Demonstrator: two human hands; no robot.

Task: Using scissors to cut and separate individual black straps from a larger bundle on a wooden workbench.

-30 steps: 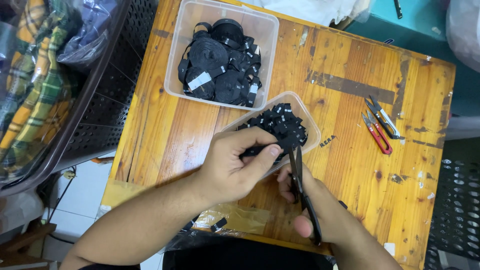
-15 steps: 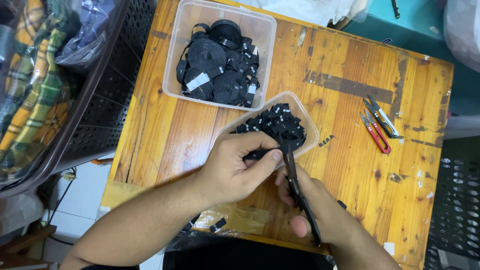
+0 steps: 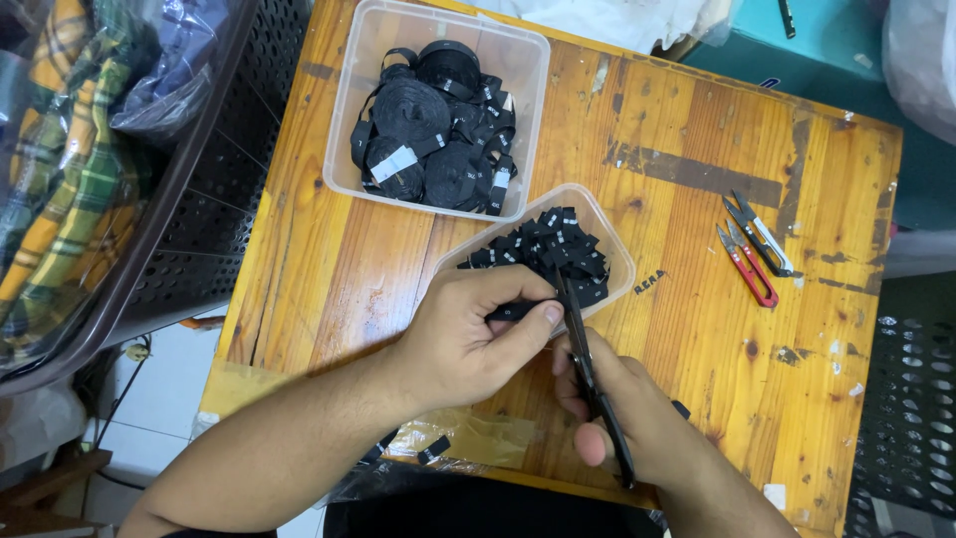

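A black label strip (image 3: 513, 311) is pinched betw. thumb and fingers of the left hand (image 3: 468, 334), just over the near rim of the small clear tub (image 3: 619, 261) of cut black labels (image 3: 553, 249). Right hand (image 3: 622, 413) grips black scissors (image 3: 588, 374), blades running up to the strip; they look nearly closed, though the view there is poor. Vs. a second ago, the blades have shifted left onto the strip, so prob. a cut is underway. Behind it, a larger tub (image 3: 344, 149) holds rolled black tape (image 3: 428, 125). On the table (image 3: 687, 130), well to the right, lie red snips (image 3: 745, 264) and black snips (image 3: 762, 234). At left, a dark perforated bin (image 3: 199, 229) of plaid fabric (image 3: 60, 199).
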